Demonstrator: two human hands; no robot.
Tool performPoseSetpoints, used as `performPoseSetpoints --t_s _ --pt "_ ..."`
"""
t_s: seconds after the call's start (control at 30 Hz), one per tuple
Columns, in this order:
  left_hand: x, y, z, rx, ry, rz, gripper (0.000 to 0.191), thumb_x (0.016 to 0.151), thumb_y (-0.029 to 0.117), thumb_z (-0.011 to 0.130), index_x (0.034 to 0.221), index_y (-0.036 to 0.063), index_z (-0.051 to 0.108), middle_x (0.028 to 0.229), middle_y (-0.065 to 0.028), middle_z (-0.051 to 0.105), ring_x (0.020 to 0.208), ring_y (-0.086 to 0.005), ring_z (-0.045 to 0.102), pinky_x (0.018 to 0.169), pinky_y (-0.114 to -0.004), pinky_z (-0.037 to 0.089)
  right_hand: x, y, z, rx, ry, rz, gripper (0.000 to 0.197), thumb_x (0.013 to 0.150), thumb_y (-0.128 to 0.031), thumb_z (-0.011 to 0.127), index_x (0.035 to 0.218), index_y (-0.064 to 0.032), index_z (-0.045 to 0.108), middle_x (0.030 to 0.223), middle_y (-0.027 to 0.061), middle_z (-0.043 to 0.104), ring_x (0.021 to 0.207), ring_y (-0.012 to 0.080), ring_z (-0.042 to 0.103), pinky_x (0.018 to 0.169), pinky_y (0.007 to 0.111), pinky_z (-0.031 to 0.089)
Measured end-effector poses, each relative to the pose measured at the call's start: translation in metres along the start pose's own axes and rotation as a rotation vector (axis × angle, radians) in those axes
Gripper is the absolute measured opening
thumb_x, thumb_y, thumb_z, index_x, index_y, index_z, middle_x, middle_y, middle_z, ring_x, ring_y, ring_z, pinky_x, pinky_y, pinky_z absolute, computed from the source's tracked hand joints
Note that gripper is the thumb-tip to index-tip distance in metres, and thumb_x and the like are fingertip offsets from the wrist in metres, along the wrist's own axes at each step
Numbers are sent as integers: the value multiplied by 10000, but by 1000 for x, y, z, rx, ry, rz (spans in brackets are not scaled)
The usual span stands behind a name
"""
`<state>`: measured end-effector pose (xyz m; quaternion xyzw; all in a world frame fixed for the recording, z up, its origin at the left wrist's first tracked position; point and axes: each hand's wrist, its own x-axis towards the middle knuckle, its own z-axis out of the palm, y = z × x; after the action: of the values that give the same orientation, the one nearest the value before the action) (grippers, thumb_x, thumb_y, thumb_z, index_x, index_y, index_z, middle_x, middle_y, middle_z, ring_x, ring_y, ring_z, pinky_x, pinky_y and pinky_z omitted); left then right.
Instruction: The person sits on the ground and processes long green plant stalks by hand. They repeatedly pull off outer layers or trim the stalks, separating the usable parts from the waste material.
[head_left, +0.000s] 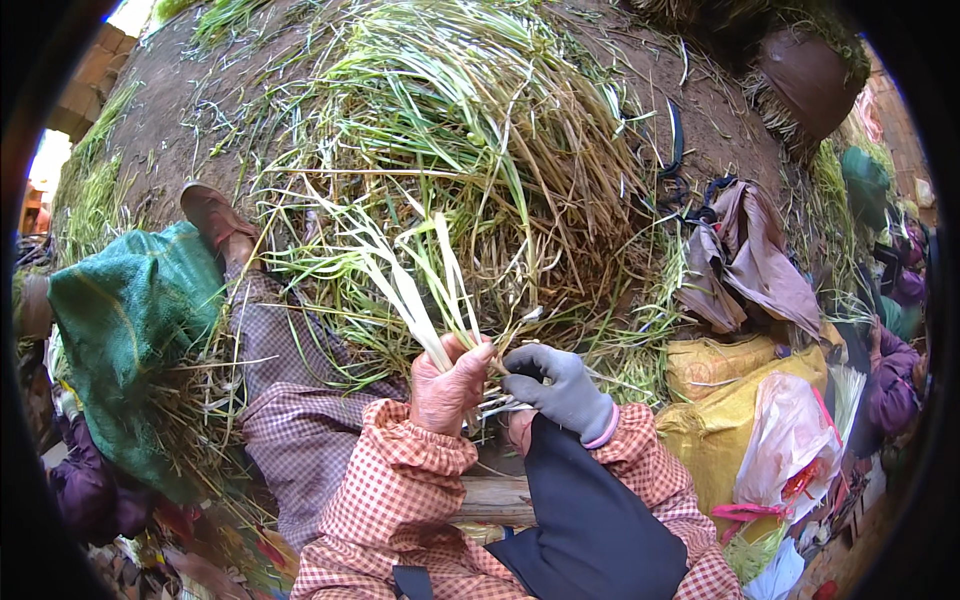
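My left hand (448, 382), bare, grips a small bunch of pale green-white grass-like stalks (409, 300) whose tops fan up and away from me. On my right hand (559, 390) is a grey glove with a pink cuff. Its curled thumb and fingers pinch at a thin dry stalk (501, 364) right beside the left thumb. Cut stalk ends show below both hands. In front of them lies a large heap of long green and brown stalks (480, 142), roots and dry leaves tangled at its near side.
A green woven sack (142, 300) drapes at left beside an outstretched leg in checked cloth (300, 405). At right are a brown cloth (750, 255), a yellow sack (742, 412) and a white plastic bag (787, 435). Another person's purple sleeve (892, 382) shows at far right.
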<state>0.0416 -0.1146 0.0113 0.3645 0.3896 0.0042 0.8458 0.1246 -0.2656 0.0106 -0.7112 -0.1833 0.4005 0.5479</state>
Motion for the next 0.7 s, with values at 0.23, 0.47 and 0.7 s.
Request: performPoseSetpoints --t_s 0.23,0.47,0.7 --pt "-7 -6 5 -28 79 36 230 922 298 614 928 69 631 556 -8 536 374 -60 401 341 -196 260 3 -7 13 278 107 114 177 837 -70 676 982 13 617 803 19 628 705 54 553 629 209 462" --pt "-3 -13 -13 40 83 -80 217 894 294 650 879 78 635 571 5 554 382 -70 433 332 -196 319 3 -5 14 245 160 118 180 840 -63 672 985 23 608 791 10 616 700 59 550 624 216 462" --pt "1 26 -14 -93 169 55 190 883 228 661 952 59 608 802 -60 664 401 -26 461 314 -172 368 6 4 10 -250 166 -276 169 795 -52 693 948 -16 631 766 77 610 666 152 592 607 273 477"
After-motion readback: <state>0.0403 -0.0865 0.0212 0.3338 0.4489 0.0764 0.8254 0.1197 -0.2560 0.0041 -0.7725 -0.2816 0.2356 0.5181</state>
